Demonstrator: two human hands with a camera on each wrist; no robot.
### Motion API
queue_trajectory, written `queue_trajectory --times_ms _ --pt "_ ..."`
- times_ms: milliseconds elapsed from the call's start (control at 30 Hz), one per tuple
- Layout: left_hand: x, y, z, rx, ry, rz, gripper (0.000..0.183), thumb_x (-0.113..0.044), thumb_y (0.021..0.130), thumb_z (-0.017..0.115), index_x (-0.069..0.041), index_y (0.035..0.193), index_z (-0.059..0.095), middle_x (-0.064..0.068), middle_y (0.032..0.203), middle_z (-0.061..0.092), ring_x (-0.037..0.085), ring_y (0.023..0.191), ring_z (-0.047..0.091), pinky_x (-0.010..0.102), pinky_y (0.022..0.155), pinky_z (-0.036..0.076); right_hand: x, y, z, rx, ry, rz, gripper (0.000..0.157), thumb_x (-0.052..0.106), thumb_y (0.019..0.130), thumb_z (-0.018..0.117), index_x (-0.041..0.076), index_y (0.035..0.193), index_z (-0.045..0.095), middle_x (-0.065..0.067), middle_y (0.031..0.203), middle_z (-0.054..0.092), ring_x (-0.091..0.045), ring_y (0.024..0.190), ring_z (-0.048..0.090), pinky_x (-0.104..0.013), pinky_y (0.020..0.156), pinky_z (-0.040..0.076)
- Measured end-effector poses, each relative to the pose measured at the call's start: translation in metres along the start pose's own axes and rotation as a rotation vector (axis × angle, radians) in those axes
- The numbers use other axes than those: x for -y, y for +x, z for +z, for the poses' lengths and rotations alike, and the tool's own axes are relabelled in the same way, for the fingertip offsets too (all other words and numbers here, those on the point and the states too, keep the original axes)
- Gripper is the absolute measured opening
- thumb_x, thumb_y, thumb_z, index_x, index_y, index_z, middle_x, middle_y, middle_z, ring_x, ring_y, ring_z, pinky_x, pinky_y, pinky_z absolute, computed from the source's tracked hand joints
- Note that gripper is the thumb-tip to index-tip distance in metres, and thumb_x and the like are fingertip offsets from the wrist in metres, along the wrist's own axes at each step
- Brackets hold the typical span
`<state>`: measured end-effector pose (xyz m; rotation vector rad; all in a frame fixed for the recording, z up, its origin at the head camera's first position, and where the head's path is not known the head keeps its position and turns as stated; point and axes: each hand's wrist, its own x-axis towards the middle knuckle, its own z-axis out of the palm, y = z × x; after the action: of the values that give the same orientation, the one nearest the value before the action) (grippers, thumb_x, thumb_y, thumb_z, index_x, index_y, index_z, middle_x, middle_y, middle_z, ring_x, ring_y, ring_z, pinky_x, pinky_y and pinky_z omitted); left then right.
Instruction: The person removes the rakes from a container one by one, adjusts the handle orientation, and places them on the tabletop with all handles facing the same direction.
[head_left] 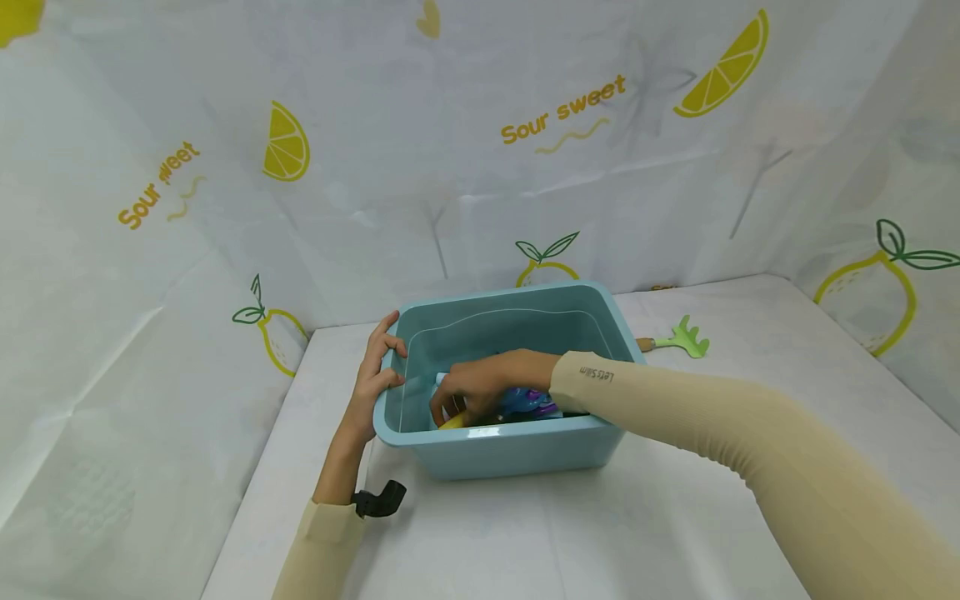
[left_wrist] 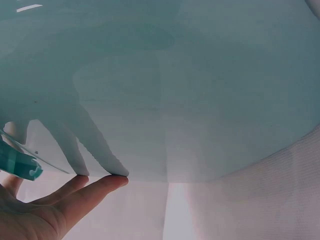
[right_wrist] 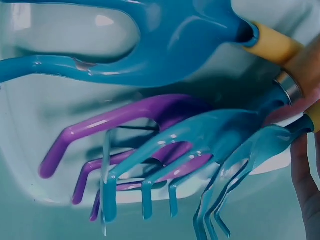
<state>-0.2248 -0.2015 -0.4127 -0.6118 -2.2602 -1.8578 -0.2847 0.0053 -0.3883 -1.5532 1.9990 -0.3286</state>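
Observation:
A light blue plastic basin [head_left: 517, 454] stands on the white table. My left hand [head_left: 371, 387] grips its left rim, and in the left wrist view fingertips [left_wrist: 117, 181] touch the wall. Inside the basin my right hand [head_left: 476, 387] curls its fingers round a yellow handle [right_wrist: 316, 114] of a small blue hand rake [right_wrist: 270, 142]. Close by lie another blue hand rake [right_wrist: 200, 130], a purple hand rake [right_wrist: 180, 107] and a larger blue tool [right_wrist: 185, 50] with a yellow handle. The palm side of the right hand is hidden.
A light green hand rake [head_left: 686, 337] with a wooden handle lies on the table [head_left: 757, 333] right of the basin. Behind stands a white cloth backdrop [head_left: 420, 167] printed with lemons. A black device [head_left: 381, 498] is strapped to the left wrist.

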Motion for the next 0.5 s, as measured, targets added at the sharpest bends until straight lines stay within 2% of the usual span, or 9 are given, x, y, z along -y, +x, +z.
queue_trajectory --times_ms 200,500 --pt "0.0 0.0 0.0 -0.003 -0.004 0.0 0.032 -0.007 0.074 0.041 0.002 0.105 0.044 0.006 0.173 0.015 0.033 0.158 0.015 0.064 0.114 0.02 -0.001 -0.002 -0.009 -0.044 -0.013 0.013 0.024 0.017 0.095 0.071 0.017 0.12 0.071 -0.002 0.106 0.074 -0.009 0.092 0.067 -0.022 0.085 0.054" --pt "-0.002 0.0 0.001 -0.007 -0.008 -0.019 0.034 -0.008 0.075 0.04 0.002 0.107 0.044 -0.001 0.173 0.016 0.034 0.157 0.017 0.065 0.116 0.02 -0.001 -0.011 -0.024 -0.094 -0.041 0.037 0.027 0.01 0.095 0.071 0.016 0.121 0.069 -0.005 0.112 0.073 -0.014 0.096 0.067 -0.027 0.088 0.055"
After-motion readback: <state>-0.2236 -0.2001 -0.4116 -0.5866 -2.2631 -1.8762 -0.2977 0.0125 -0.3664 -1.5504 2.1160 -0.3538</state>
